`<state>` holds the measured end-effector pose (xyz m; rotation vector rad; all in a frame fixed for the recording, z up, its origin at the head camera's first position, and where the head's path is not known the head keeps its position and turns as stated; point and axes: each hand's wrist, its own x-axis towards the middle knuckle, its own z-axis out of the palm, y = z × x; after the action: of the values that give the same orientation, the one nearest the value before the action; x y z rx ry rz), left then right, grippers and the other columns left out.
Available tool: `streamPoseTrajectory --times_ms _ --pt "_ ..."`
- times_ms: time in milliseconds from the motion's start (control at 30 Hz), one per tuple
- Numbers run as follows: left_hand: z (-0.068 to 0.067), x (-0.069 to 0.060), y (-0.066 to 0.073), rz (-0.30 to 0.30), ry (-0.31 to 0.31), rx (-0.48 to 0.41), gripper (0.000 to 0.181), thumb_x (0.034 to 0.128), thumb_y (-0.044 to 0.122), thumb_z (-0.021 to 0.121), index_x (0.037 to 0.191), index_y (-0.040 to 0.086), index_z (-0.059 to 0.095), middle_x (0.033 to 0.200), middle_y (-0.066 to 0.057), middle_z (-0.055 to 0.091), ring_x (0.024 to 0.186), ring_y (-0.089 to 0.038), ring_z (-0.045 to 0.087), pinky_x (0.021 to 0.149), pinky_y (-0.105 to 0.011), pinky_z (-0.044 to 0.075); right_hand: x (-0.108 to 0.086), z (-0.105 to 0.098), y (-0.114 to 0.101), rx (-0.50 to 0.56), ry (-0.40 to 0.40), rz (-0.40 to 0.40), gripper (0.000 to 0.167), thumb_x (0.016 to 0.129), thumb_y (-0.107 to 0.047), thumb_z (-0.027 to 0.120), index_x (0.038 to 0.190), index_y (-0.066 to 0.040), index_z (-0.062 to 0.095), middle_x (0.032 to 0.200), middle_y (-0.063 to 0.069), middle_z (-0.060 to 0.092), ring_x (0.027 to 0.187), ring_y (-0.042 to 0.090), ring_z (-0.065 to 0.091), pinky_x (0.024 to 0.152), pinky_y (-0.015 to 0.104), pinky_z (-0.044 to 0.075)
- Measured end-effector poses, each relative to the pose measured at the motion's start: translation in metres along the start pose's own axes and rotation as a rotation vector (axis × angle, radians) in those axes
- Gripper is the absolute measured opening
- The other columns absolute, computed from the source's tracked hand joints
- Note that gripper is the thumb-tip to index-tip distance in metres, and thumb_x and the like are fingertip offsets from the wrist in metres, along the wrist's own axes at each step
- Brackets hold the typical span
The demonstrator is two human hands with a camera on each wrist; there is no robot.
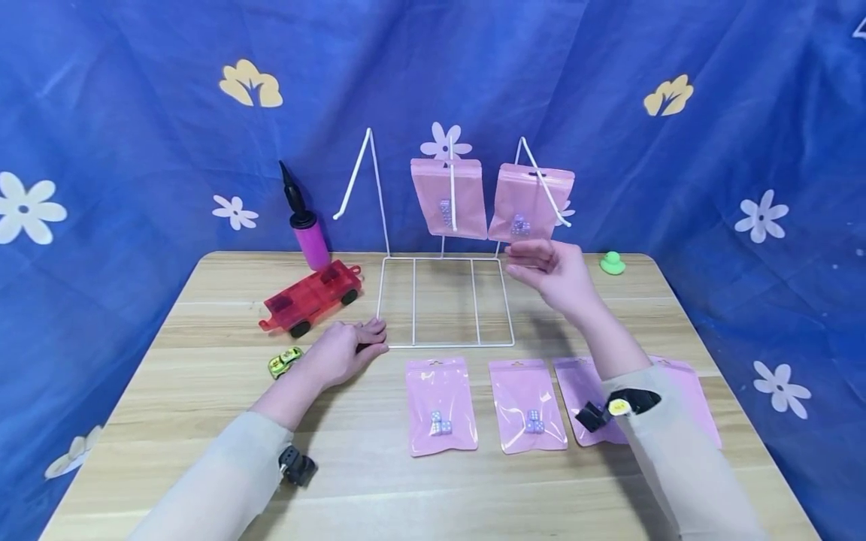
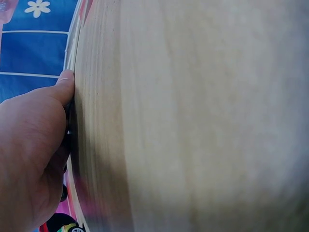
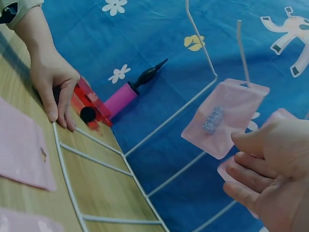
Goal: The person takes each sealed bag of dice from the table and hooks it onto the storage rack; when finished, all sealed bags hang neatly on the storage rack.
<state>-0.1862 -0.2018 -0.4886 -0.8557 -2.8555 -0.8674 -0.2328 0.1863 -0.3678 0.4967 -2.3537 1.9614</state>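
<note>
A white wire rack (image 1: 446,346) stands on the table with three upright prongs. Two pink zip bags hang from it: one on the middle prong (image 1: 433,188), another on the right prong (image 1: 507,203); small dice show through both. My left hand (image 1: 345,349) holds the rack's front left corner, thumb and fingers on the wire. Just below the right hanging bag is my right hand (image 1: 558,278), fingers loosely bent and nothing between them. In the right wrist view, this hand (image 3: 275,169) partly hides that bag. The left prong (image 1: 352,176) bears no bag.
Several pink bags lie along the front, including one (image 1: 440,387) and another (image 1: 521,387); the right forearm covers part of the row. At left are a red toy trailer (image 1: 307,297), a purple pump (image 1: 312,244) and a small green car (image 1: 284,361). A green duck (image 1: 612,264) sits back right.
</note>
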Motion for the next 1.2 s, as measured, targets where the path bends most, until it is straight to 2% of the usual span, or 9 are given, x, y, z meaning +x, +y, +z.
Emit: streamPoseTrajectory --times_ms 100,267,467,667,967,1200 --pt "-0.001 -0.001 0.001 -0.007 0.003 0.007 0.033 0.0986 0.016 0.078 0.125 -0.004 0.075 0.136 -0.018 0.066 0.134 -0.035 0.059 0.113 -0.053 0.044 -0.015 -0.013 0.002 -0.042 -0.036 0.000 0.035 0.093 0.007 0.078 0.126 0.010 0.069 0.126 0.027 0.071 0.107 0.018 0.075 0.092 0.029 0.060" --pt "-0.001 -0.001 0.002 -0.012 0.004 0.015 0.033 0.0987 0.017 0.078 0.124 -0.003 0.076 0.136 -0.018 0.067 0.134 -0.035 0.059 0.113 -0.054 0.044 -0.039 -0.035 0.005 -0.068 -0.076 -0.014 0.032 0.093 0.007 0.077 0.124 0.010 0.070 0.121 0.018 0.075 0.106 0.018 0.075 0.091 0.030 0.060" --pt "-0.001 -0.003 0.001 -0.006 0.009 0.007 0.033 0.0983 0.016 0.079 0.124 -0.003 0.075 0.136 -0.018 0.067 0.134 -0.035 0.059 0.112 -0.052 0.046 -0.066 -0.060 0.013 -0.122 -0.105 -0.013 0.030 0.095 0.006 0.075 0.125 0.009 0.070 0.122 0.020 0.074 0.107 0.016 0.074 0.089 0.028 0.060" --pt "0.000 -0.002 -0.001 -0.007 0.000 0.000 0.035 0.0985 0.016 0.078 0.127 -0.004 0.073 0.137 -0.018 0.065 0.135 -0.035 0.058 0.111 -0.052 0.046 -0.090 -0.083 0.029 -0.150 -0.083 0.038 0.031 0.097 0.004 0.075 0.127 0.011 0.068 0.119 0.005 0.077 0.107 0.014 0.075 0.091 0.027 0.059" --pt "0.001 -0.001 -0.002 -0.010 -0.001 0.003 0.035 0.0992 0.018 0.078 0.127 -0.002 0.074 0.138 -0.017 0.065 0.136 -0.034 0.057 0.111 -0.051 0.046 -0.123 -0.116 0.051 -0.246 -0.019 0.094 0.033 0.099 -0.001 0.074 0.129 0.009 0.067 0.123 0.014 0.075 0.108 0.007 0.073 0.090 0.019 0.057" --pt "0.001 -0.002 0.000 -0.016 0.002 0.004 0.033 0.0993 0.018 0.078 0.126 -0.001 0.075 0.138 -0.016 0.066 0.135 -0.034 0.057 0.112 -0.052 0.046 -0.146 -0.142 0.063 -0.380 0.036 0.174 0.036 0.099 -0.008 0.077 0.130 0.008 0.068 0.119 0.009 0.077 0.104 -0.001 0.071 0.086 0.013 0.055"
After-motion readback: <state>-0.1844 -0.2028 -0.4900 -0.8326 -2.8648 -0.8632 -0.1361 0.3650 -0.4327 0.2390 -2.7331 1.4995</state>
